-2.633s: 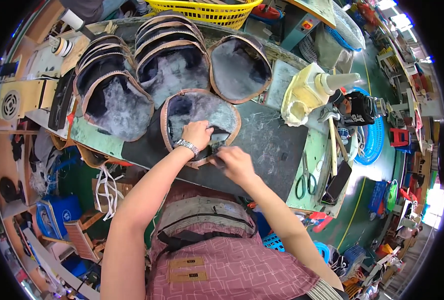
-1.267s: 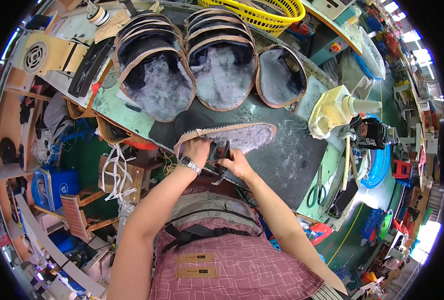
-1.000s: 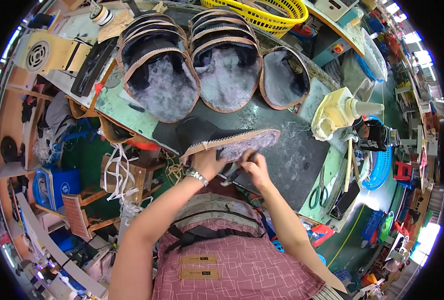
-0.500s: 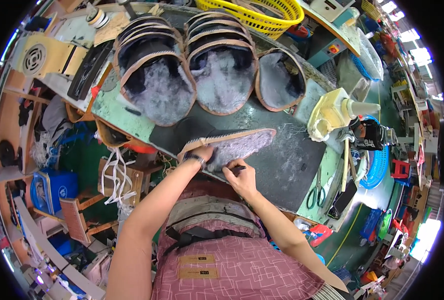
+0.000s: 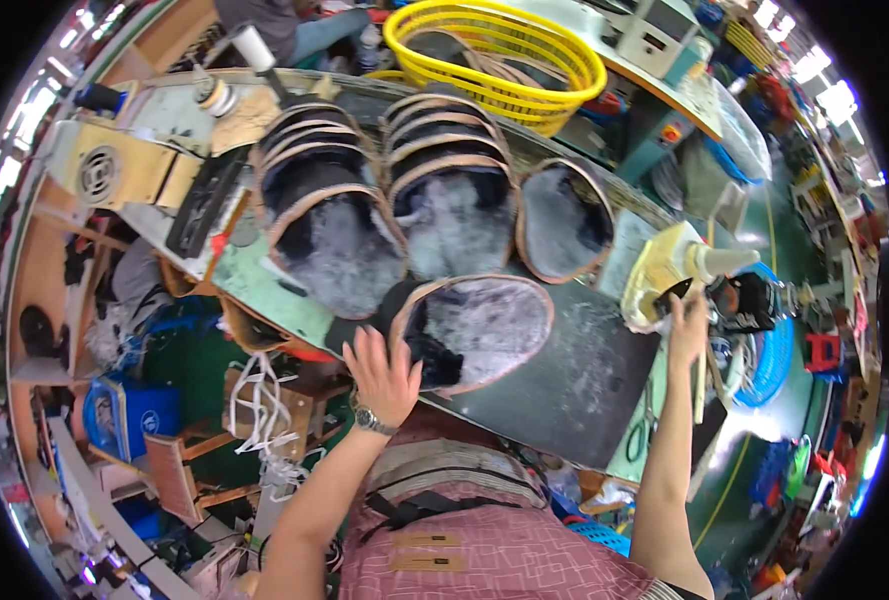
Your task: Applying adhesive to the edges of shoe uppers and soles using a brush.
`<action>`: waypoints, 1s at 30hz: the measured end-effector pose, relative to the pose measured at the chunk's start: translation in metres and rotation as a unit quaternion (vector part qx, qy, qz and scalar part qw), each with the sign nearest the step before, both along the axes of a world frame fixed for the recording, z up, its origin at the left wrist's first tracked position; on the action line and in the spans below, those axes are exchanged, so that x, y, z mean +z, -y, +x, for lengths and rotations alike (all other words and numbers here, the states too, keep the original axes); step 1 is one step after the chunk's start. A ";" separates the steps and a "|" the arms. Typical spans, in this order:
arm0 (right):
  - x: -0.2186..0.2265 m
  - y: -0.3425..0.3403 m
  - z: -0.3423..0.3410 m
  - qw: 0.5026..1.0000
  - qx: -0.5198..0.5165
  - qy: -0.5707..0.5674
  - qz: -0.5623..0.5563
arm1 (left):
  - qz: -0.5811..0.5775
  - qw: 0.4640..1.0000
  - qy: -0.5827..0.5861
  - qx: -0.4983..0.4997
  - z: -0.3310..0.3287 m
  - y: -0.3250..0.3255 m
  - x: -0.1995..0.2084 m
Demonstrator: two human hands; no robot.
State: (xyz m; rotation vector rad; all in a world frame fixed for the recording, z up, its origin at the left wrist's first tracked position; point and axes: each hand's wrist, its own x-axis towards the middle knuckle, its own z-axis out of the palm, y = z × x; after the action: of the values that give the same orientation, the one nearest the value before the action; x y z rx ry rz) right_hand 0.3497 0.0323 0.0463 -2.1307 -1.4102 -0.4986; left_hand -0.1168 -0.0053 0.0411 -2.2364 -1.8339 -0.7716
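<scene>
Furry slipper under left hand, lined slippers behind, yellow basket

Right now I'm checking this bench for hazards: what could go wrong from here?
The left hand rests only on one end of the furry slipper piece, so it could slide on the dark mat. The right hand reaches across to the yellowish glue pot, which might tip or drip onto the fur.
</scene>
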 end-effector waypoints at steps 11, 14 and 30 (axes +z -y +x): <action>0.074 -0.024 -0.229 0.886 0.294 -0.345 -0.096 | -0.031 0.998 0.046 0.041 -0.136 -0.115 0.082; 0.062 -0.061 -0.321 0.876 0.440 -0.192 -0.038 | 0.030 0.997 0.012 0.077 -0.143 -0.168 0.063; 0.034 -0.240 -0.489 0.888 0.412 -0.185 -0.081 | -0.204 0.738 0.641 0.042 -0.322 -0.358 -0.108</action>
State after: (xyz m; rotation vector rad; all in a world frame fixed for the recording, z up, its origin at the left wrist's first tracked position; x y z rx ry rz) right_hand -0.1391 0.2726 0.0806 -1.4056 -1.9595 0.3473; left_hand -0.4391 0.3532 -0.0666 -1.7673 -2.7462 -2.5450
